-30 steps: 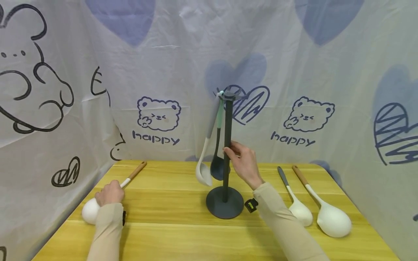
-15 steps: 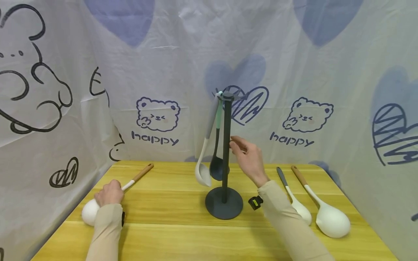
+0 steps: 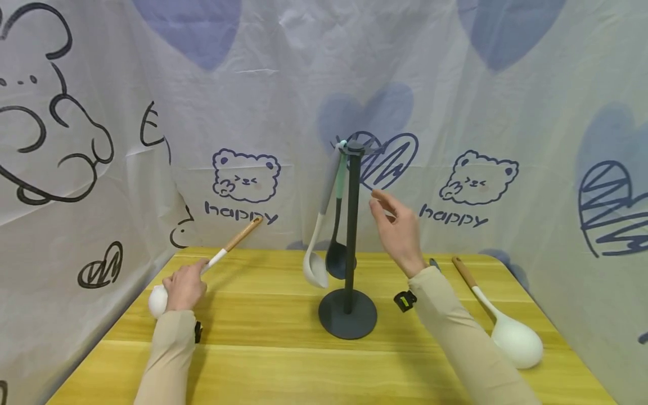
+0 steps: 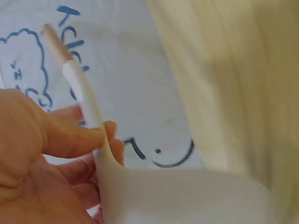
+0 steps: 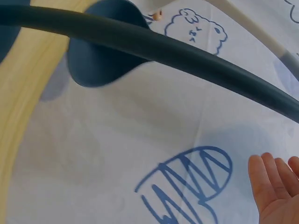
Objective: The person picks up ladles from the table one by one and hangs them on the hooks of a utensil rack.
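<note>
- The printed cloth backdrop, with bears, hearts and the word "happy", hangs behind and to both sides of the table
- The wooden table carries a dark stand and loose spoons
- The dark stand rises upright from a round base near the middle of the table; in the right wrist view its pole crosses the frame with the dark ladle's bowl behind it
- A grey-handled white ladle and a dark ladle hang from the top of the stand, on its left side, bowls close together above the table
- A white spoon with a wooden handle lies on the right part of the table, bowl toward the near edge; just left of it the tip of another utensil peeks out from behind the right sleeve
- The left hand grips the white ladle with wooden handle at its neck, thumb and fingers pinched round it in the left wrist view; the bowl is low by the left table edge, the handle tilted up toward the backdrop
- The right hand is raised just right of the pole, fingers relaxed and apart, touching nothing, well apart from the left hand
</note>
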A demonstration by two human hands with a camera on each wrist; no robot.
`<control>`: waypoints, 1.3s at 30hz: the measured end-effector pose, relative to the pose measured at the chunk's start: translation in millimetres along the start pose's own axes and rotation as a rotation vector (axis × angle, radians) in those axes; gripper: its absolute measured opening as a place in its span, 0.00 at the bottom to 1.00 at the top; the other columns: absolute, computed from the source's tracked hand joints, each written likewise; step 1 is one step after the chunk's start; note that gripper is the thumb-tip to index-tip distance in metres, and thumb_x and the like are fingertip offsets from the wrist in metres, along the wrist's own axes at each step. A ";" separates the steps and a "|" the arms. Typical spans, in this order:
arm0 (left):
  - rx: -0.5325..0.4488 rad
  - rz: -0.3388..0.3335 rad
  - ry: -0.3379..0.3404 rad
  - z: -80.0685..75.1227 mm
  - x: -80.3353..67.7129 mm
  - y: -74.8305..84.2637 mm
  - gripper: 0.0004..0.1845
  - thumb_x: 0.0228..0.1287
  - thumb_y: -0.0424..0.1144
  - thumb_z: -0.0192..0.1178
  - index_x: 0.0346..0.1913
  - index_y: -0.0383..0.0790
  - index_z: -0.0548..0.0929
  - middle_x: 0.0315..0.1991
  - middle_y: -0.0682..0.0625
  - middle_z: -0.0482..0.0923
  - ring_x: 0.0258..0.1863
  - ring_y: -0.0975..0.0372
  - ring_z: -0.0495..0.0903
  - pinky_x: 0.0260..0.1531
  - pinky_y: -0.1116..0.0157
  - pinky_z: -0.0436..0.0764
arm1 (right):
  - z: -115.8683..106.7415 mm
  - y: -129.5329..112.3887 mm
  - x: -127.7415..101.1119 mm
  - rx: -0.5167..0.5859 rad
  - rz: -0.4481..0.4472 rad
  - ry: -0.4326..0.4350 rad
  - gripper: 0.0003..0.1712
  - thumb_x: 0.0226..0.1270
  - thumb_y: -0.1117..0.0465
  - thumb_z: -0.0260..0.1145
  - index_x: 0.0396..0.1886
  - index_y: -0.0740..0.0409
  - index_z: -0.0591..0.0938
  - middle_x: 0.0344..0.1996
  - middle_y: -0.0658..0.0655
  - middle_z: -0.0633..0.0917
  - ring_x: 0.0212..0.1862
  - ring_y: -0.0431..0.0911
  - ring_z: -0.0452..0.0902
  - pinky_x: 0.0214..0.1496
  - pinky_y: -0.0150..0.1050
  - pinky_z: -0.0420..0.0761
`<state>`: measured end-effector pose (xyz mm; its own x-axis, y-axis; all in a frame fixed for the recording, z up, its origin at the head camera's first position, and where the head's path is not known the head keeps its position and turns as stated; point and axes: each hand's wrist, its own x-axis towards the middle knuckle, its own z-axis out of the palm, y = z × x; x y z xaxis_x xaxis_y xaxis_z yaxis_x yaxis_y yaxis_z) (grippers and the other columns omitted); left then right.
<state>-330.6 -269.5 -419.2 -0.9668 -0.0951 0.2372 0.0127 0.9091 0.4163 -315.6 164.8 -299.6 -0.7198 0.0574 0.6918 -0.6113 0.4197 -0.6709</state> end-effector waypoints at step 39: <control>-0.506 0.432 0.283 -7.7 -15.8 125.2 0.17 0.73 0.34 0.55 0.61 0.39 0.75 0.38 0.39 0.84 0.33 0.54 0.81 0.35 0.60 0.83 | -24.7 -59.4 78.3 0.023 -0.188 -0.052 0.24 0.68 0.58 0.66 0.62 0.59 0.79 0.63 0.56 0.78 0.62 0.46 0.77 0.63 0.32 0.77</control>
<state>-311.8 -157.3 -364.1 -0.7464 0.0662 0.6622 0.5615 0.5967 0.5733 -327.6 166.7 -199.0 -0.6077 -0.0671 0.7913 -0.7435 0.3980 -0.5373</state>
